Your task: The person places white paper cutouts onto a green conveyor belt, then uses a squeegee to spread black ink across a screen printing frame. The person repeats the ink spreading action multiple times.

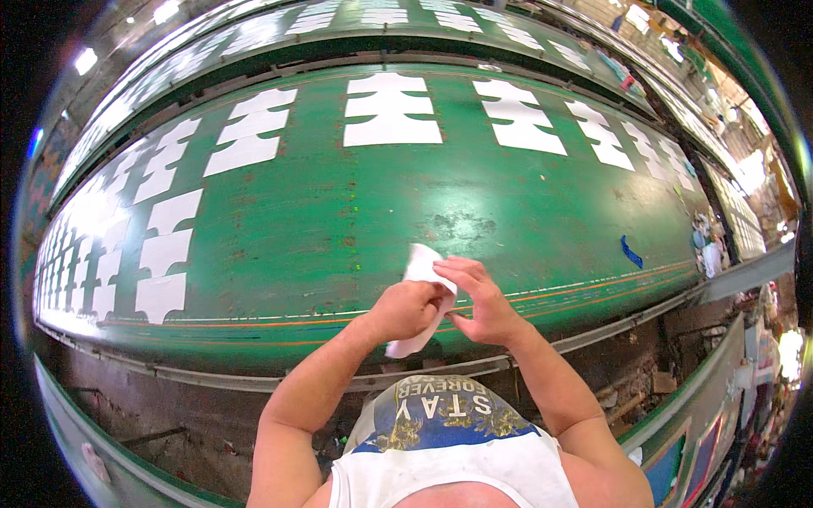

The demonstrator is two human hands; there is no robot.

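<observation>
Holding one white cloth (420,267) over the green table's (288,237) near edge, we are pointing its long axis away from us. Our left hand (405,309) is pinching it; our right hand (489,310) is touching its right edge, pinch unclear. We are counting three white pieces (392,131) in the central column. The cloth is looking plain, curled.

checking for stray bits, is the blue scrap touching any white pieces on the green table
No, the blue scrap lies on the green table, right of the right hand, apart from the white pieces.
</observation>
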